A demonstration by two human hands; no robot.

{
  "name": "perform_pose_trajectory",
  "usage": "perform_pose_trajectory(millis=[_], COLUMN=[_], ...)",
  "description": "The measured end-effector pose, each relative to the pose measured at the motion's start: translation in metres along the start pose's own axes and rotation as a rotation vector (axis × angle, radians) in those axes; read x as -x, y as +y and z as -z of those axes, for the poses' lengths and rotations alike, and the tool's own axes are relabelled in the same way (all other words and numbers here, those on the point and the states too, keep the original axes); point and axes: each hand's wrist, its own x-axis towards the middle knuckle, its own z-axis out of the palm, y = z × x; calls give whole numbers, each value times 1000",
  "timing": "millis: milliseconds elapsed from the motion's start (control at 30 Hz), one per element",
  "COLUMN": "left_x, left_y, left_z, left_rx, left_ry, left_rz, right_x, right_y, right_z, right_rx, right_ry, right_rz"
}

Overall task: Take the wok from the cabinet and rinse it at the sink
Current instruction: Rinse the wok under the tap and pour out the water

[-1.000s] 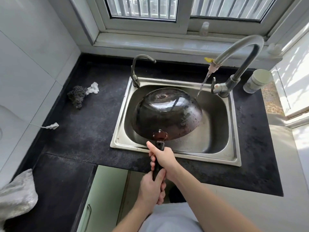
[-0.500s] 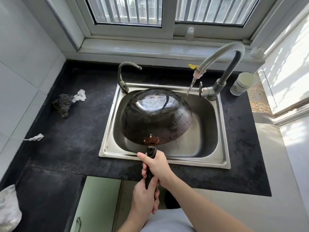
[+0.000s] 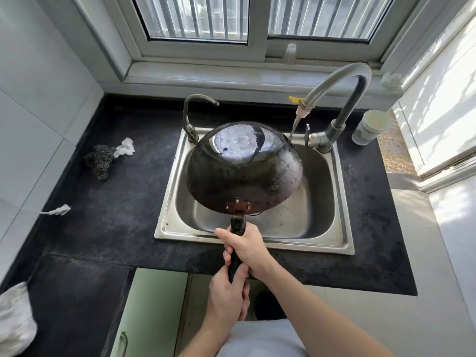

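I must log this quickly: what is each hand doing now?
Left hand: closed on the lower end of the wok handle.
Right hand: closed on the same handle, nearer the wok.

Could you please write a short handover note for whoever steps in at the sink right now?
Right hand: clamped on the wok handle near the pan.
Left hand: gripping the handle's lower end.
Wok: out of the cabinet, held upside down over the sink, underside wet.
Faucet: running; the stream lands at the wok's far right edge.
Left: whether the inside has been rinsed cannot be seen; finish rinsing, shut off the water.
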Motion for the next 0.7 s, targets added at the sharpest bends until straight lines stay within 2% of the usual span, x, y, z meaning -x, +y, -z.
perform_pose_trajectory(millis=[400,700], left_x=[-24,-40], left_y=[30,56], left_z=[-29,-55], left_rx=[8,54], left_ry=[-6,70], left_rz=[-39,-78], right_x=[-21,-48], right_y=[-38,-61], right_z=[31,49], right_rx=[75,163], right_ry=[-67,-95], right_rz=[72,75])
